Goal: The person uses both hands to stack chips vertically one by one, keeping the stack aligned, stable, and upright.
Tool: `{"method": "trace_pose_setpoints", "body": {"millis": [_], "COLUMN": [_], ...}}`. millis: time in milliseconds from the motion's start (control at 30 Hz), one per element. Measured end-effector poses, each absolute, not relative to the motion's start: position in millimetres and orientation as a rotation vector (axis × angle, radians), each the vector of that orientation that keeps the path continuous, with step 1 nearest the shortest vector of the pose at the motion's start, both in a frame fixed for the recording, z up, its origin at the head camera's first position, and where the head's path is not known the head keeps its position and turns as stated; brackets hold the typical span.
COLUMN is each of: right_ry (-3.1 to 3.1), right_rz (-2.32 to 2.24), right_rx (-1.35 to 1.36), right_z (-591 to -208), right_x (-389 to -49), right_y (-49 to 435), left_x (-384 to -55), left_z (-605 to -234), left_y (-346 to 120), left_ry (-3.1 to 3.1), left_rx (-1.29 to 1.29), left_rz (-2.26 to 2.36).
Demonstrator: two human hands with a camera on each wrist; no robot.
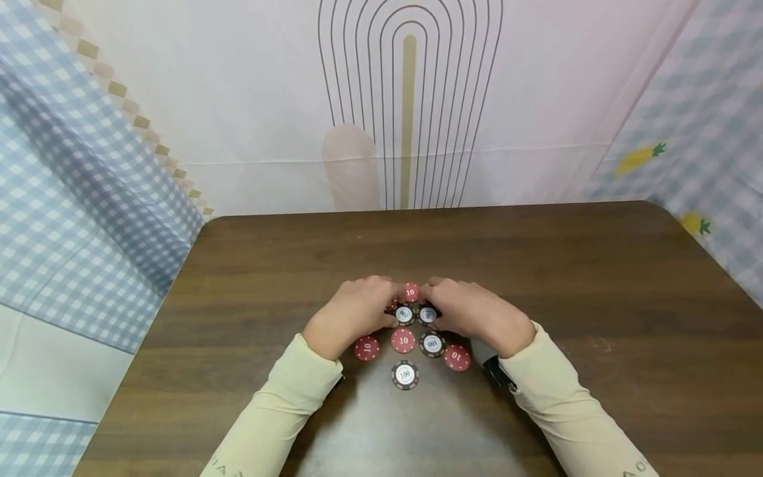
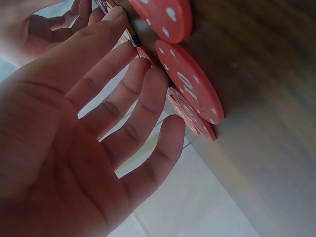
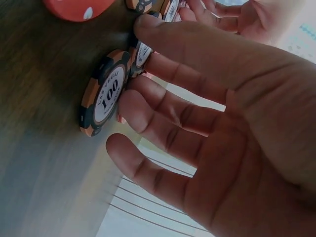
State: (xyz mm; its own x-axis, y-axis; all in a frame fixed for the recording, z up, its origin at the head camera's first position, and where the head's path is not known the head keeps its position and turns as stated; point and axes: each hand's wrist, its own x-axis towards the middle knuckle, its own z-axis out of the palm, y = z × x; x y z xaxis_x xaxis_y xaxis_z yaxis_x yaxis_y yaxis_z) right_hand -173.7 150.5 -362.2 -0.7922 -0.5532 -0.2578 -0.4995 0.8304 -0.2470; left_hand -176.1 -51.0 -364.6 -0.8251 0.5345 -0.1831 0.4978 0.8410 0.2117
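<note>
Just below centre in the head view, a loose group of red and black poker chips (image 1: 403,340), spread flat on a brown wooden table (image 1: 268,265). At the top of the group, between both hands, a red chip (image 1: 411,292) marked 10; just below, two black chips (image 1: 404,315) side by side, near the thumbs. Lower down, more red and black (some numbers upside down), with a black 100 chip (image 1: 405,375) lowest of all.

Left of the group, the left hand (image 1: 360,308), fingers loose and spread, curled round nothing; in the left wrist view, close beside red chips near upper centre. Right of the group, the right hand (image 1: 471,308), likewise relaxed with fingers extended; in the right wrist view, fingertips just beside a black 100 chip left of centre. Impossible to tell exactly which fingertips touch a chip.

Toward the bottom corners, pale yellow sleeves (image 1: 286,391). Across the top, a white cloth (image 1: 256,99) with dark arched lines. At far left, blue checked cloth (image 1: 59,165); at upper right, more of it, with yellow pineapples (image 1: 638,160).
</note>
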Motion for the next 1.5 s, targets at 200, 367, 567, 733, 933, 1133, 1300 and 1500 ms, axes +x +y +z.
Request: {"method": "trace_pose_setpoints", "body": {"millis": [200, 367, 567, 733, 933, 1133, 1300, 1500], "right_ry": [2.676, 2.675, 2.722, 2.767, 2.810, 2.847, 2.851, 2.852], "right_rz": [-0.117, -0.082, -0.187, -0.336, -0.337, -0.316, -0.347, -0.388], "right_rx": [-0.780, -0.788, -0.836, -0.877, -0.926, -0.958, -0.978, -1.022], "right_z": [-362, -362, -365, -371, -379, -378, -377, -378], "right_x": [-176, -177, -174, -170, -167, -167, -167, -169], "right_y": [143, 141, 140, 138, 133, 130, 131, 134], "left_x": [-179, -181, -183, -186, -190, -193, -193, -194], "left_z": [-365, -368, -369, -372, -375, -376, -375, -376], "left_y": [-56, -58, -59, -60, -62, -66, -68, -68], "left_ry": [2.738, 2.708, 2.684, 2.661, 2.610, 2.596, 2.571, 2.538], "left_rx": [0.750, 0.724, 0.740, 0.784, 0.839, 0.834, 0.843, 0.864], "left_rz": [0.329, 0.350, 0.377, 0.431, 0.536, 0.545, 0.564, 0.605]}}
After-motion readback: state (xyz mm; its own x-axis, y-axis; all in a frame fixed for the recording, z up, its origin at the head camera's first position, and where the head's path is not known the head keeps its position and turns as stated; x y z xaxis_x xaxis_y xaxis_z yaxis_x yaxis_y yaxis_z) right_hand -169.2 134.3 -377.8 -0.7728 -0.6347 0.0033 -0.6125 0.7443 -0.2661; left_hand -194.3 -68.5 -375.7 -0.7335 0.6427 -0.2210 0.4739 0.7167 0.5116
